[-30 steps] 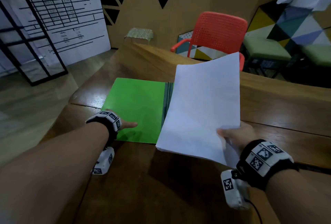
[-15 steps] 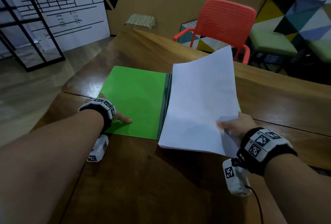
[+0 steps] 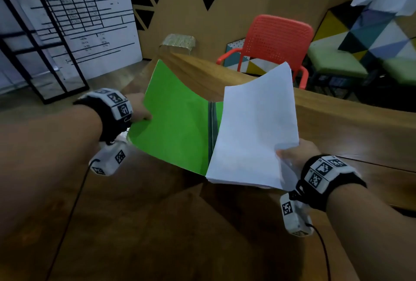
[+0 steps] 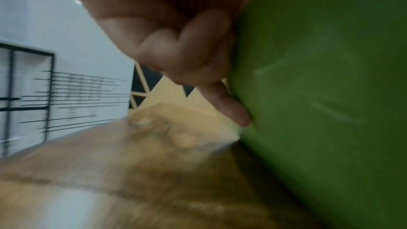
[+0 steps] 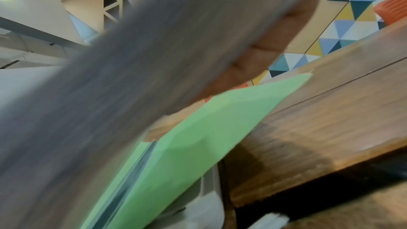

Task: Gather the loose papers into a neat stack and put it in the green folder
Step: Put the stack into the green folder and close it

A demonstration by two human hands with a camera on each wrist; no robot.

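Observation:
The green folder (image 3: 177, 123) lies open on the wooden table (image 3: 349, 127), its left cover raised off the surface. My left hand (image 3: 139, 109) holds that cover at its left edge; in the left wrist view fingers (image 4: 231, 109) lie against the green cover (image 4: 319, 93). My right hand (image 3: 292, 156) grips the white paper stack (image 3: 254, 127) at its lower right corner. The stack tilts up over the folder's right half, its near edge low by the spine. The right wrist view shows the blurred paper stack (image 5: 132, 76) above the folder's right flap (image 5: 209, 128).
A red chair (image 3: 274, 42) stands beyond the table's far edge. Green seats (image 3: 333, 62) are at the right. A whiteboard (image 3: 81, 22) and a black metal frame (image 3: 33, 44) stand at the left. Cables trail from both wrist cameras across the table.
My left hand went from resting flat on the folder's left cover to holding its edge and raising it. The paper stack in my right hand stays tilted over the right half.

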